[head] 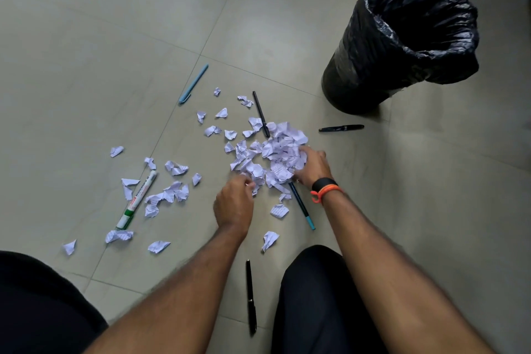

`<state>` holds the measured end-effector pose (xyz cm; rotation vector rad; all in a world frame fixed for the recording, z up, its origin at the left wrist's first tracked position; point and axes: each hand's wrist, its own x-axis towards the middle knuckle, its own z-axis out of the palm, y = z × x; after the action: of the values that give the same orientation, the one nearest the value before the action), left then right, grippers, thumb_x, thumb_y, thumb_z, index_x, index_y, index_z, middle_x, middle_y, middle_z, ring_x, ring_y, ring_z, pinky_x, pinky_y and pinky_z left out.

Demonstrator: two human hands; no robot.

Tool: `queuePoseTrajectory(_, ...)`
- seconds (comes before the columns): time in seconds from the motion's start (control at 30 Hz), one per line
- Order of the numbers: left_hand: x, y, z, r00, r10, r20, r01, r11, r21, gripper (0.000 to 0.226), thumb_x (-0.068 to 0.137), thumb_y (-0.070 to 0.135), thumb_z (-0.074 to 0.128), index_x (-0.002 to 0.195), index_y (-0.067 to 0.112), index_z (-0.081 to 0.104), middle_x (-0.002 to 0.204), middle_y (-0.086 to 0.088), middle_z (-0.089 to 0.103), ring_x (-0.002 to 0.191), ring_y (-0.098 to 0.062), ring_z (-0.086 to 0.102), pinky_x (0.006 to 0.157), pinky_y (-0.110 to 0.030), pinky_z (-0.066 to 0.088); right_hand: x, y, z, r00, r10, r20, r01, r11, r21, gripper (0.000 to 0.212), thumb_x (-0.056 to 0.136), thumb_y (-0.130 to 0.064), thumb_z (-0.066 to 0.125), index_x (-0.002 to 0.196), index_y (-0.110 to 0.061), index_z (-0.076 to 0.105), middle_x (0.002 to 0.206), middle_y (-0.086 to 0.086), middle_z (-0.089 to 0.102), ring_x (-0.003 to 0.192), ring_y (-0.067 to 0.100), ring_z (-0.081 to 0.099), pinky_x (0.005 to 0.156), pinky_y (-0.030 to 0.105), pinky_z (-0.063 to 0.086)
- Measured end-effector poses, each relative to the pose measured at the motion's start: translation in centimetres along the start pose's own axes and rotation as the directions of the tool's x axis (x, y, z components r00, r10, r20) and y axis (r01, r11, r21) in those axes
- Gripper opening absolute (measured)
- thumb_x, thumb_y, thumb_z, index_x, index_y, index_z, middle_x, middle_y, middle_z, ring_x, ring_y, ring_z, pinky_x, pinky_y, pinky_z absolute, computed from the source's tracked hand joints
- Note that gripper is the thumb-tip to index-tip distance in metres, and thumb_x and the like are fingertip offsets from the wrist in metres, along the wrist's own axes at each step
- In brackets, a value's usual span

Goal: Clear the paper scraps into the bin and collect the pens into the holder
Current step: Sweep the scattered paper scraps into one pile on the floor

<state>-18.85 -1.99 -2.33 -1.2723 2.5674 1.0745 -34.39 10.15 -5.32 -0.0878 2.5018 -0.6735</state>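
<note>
Crumpled white paper scraps lie scattered on the tiled floor, with a heaped pile in the middle. My right hand curls around the pile's right side. My left hand touches scraps at the pile's lower left edge, fingers bent. A black bin with a black liner stands upright at the far right. Pens lie about: a light blue pen, a black pen, a dark pen, a teal-tipped pen partly under the pile, a black pen between my knees, and a green-and-white marker.
My knees in dark trousers fill the bottom left and bottom middle. An orange band and black watch sit on my right wrist. Loose scraps spread left of the pile. No pen holder is in view.
</note>
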Motion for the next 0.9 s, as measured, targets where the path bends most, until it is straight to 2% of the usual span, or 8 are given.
queuePoseTrajectory(0.07, -1.2, -0.2, 0.6, 0.988, 0.092, 0.126, -0.101, 0.993, 0.061, 0.033, 0.082, 0.041, 0.07, 0.104, 0.021, 0.055, 0.105, 0.002, 0.062, 0.096, -0.025, 0.061, 0.074, -0.035, 0.046, 0.8, -0.4, -0.6, 1.0, -0.019, 0.009, 0.019, 1.0, 0.002, 0.065, 0.07, -0.003, 0.076, 0.126, -0.028, 0.055, 0.12, 0.012, 0.042, 0.097, 0.035, 0.063, 0.092, 0.04, 0.054)
queuePoseTrajectory(0.17, -2.8, 0.1, 2.4, 0.877, 0.185, 0.443, -0.322, 0.911, 0.258, 0.062, 0.07, 0.043, 0.08, 0.113, 0.019, 0.042, 0.117, 0.002, 0.047, 0.108, -0.022, 0.051, 0.075, -0.039, 0.046, 1.9, -0.4, -1.6, 1.0, -0.01, 0.017, 0.009, 1.0, 0.003, 0.089, 0.066, -0.002, 0.083, 0.138, -0.03, 0.041, 0.125, 0.01, 0.035, 0.099, 0.029, 0.057, 0.087, 0.045, 0.057)
queuePoseTrajectory(0.27, -3.8, -0.3, 3.9, 0.832, 0.192, 0.521, -0.423, 0.827, 0.371, 0.068, 0.068, 0.033, 0.083, 0.117, 0.017, 0.037, 0.118, 0.0, 0.042, 0.11, -0.024, 0.049, 0.07, -0.039, 0.046, 2.7, -0.9, -2.0, 0.992, 0.032, 0.126, -0.024, 0.997, -0.07, 0.111, 0.061, -0.006, 0.088, 0.145, -0.038, 0.023, 0.132, 0.008, 0.025, 0.105, 0.036, 0.053, 0.087, 0.052, 0.055)
queuePoseTrajectory(0.33, -3.5, -0.6, 4.0, 0.84, 0.181, 0.511, -0.408, 0.831, 0.377, 0.065, 0.071, 0.025, 0.08, 0.119, 0.016, 0.036, 0.12, -0.001, 0.042, 0.111, -0.025, 0.049, 0.074, -0.04, 0.047, 2.7, -1.3, -1.7, 0.984, 0.014, 0.179, 0.01, 0.991, -0.135, 0.108, 0.063, -0.008, 0.087, 0.146, -0.035, 0.023, 0.134, 0.008, 0.022, 0.107, 0.035, 0.051, 0.094, 0.049, 0.053)
queuePoseTrajectory(0.4, -2.4, -1.0, 3.4, 0.873, 0.138, 0.467, -0.316, 0.89, 0.328, 0.061, 0.074, 0.02, 0.077, 0.119, 0.015, 0.036, 0.12, -0.003, 0.047, 0.111, -0.026, 0.051, 0.079, -0.042, 0.048, 2.3, -2.1, -1.1, 0.981, -0.037, 0.192, 0.064, 0.988, -0.138, 0.092, 0.068, -0.005, 0.082, 0.143, -0.027, 0.033, 0.13, 0.01, 0.024, 0.102, 0.035, 0.055, 0.092, 0.043, 0.055)
queuePoseTrajectory(0.57, 1.0, -1.9, 1.8, 0.993, -0.021, 0.119, 0.018, 0.999, 0.029, 0.042, 0.076, 0.02, 0.075, 0.104, 0.014, 0.044, 0.108, -0.006, 0.058, 0.096, -0.034, 0.059, 0.077, -0.041, 0.047, -0.2, -3.9, 1.8, 0.984, -0.11, 0.139, 0.128, 0.984, -0.126, 0.06, 0.073, -0.009, 0.076, 0.127, -0.014, 0.051, 0.126, 0.014, 0.035, 0.097, 0.038, 0.06, 0.095, 0.034, 0.05)
queuePoseTrajectory(0.73, 2.1, -2.8, 0.7, 0.956, -0.293, -0.027, 0.279, 0.931, -0.234, 0.035, 0.077, 0.025, 0.077, 0.097, 0.016, 0.05, 0.101, -0.005, 0.063, 0.09, -0.029, 0.061, 0.069, -0.03, 0.038, -2.8, -3.7, 3.9, 0.982, -0.097, 0.16, 0.099, 0.995, -0.001, 0.055, 0.072, -0.01, 0.079, 0.121, -0.014, 0.056, 0.124, 0.011, 0.047, 0.105, 0.028, 0.058, 0.09, 0.026, 0.044)
queuePoseTrajectory(0.9, 0.4, -4.1, 0.8, 0.93, -0.354, -0.1, 0.327, 0.92, -0.216, 0.024, 0.085, 0.024, 0.069, 0.099, 0.019, 0.049, 0.112, -0.003, 0.058, 0.095, -0.033, 0.062, 0.07, -0.035, 0.042, -3.4, -2.7, 3.1, 0.99, -0.117, -0.083, 0.119, 0.993, 0.015, 0.041, 0.078, -0.009, 0.071, 0.117, -0.015, 0.062, 0.117, 0.01, 0.057, 0.102, 0.028, 0.061, 0.095, 0.035, 0.047)
